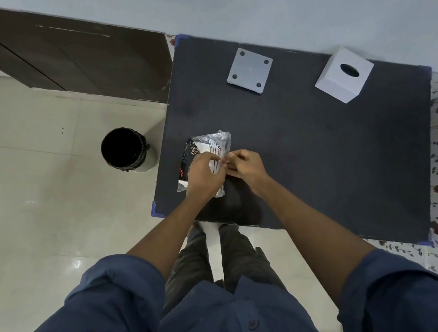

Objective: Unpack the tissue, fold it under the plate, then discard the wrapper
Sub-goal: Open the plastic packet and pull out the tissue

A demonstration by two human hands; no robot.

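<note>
I stand at the near left corner of a dark table (321, 153), looking down at both my bare hands. My left hand (202, 176) lies on a clear plastic tissue packet (207, 150), gripping it against the tabletop. My right hand (245, 164) meets it at three o'clock, fingertips pinched on the packet's wrapper edge. The packet sits at the table's nine o'clock side, near the left edge, crinkled, with printed labels showing. At the table's twelve o'clock lies a flat white square plate (250, 71) with four dark dots at its corners. At two o'clock stands a white tissue box (345, 78), apart from the plate. On the floor, at nine o'clock from the packet, stands a round black bin (125, 149), just beside the table.
</note>
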